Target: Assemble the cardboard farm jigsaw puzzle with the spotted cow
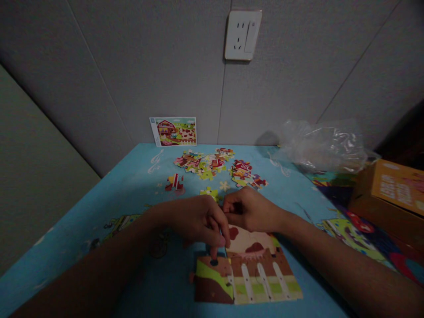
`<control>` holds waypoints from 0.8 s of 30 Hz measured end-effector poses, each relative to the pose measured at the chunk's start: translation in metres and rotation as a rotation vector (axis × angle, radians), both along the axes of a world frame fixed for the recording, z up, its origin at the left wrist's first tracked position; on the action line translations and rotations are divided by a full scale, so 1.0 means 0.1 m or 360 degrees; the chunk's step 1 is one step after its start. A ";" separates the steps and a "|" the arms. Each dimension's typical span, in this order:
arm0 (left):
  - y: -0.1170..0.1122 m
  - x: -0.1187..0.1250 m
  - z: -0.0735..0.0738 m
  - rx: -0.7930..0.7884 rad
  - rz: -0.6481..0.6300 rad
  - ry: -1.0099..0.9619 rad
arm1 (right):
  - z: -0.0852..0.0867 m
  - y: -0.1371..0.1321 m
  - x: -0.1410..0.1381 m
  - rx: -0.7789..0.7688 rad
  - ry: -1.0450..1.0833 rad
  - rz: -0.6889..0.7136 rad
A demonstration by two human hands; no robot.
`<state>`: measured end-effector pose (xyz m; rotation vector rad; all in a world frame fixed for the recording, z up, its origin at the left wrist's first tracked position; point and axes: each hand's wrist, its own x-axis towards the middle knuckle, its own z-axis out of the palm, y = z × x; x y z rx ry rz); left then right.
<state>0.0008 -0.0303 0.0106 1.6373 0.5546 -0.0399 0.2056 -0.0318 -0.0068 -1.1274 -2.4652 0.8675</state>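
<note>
The left grip (195, 218) is pressed together, its fingers bunched and pointing down at the top left of the joined puzzle section (255, 274). Its fingertips (221, 241) sit just over the seam there, but the hand hides whether they pinch a piece. The right grip (250, 211) is curled, its fingers nearly touching the left hand's knuckles, and it rests just above the section's top edge. Whether it holds anything cannot be told.

The section lies flat near the table's (139, 176) near edge, a little right of center. It shows a white fence, brown ground, green strips, and a pale area with a dark red patch. A gap remains at its top left, and a separate joined part lies against its left side.

Beyond the hands, a green piece (209, 193) lies alone. Farther on are a small cluster of pieces (175, 183) to the left, a loose heap (203, 163) near the far edge, and another heap (245, 173) to its right.

A farm picture card (172, 131) leans on the wall at the far edge. A plastic bag (323, 148) sits at the far right corner, with an orange box (391, 194) beyond the right edge.
</note>
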 end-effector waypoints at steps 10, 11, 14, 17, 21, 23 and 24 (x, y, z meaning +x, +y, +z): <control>-0.02 0.00 0.03 -0.0369 -0.0184 -0.0135 | 0.01 0.00 0.00 -0.0044 0.0019 0.0009; -0.02 0.00 0.03 -0.0388 -0.0217 -0.0118 | 0.01 0.00 0.00 -0.0042 0.0019 0.0012; -0.03 0.00 0.04 -0.0371 -0.0205 -0.0132 | 0.01 0.00 0.00 -0.0037 0.0002 0.0013; -0.04 0.01 0.08 -0.0317 -0.0194 -0.0168 | 0.01 0.00 0.00 -0.0028 -0.0013 0.0002; -0.07 0.04 0.11 -0.0223 -0.0286 -0.0014 | 0.02 0.00 -0.01 -0.0030 -0.0006 -0.0006; -0.07 0.06 0.09 -0.0088 -0.0298 0.0029 | 0.02 0.00 -0.01 -0.0032 -0.0006 -0.0015; -0.07 0.07 0.07 0.0002 -0.0301 0.0025 | 0.02 0.00 -0.01 -0.0030 -0.0008 -0.0017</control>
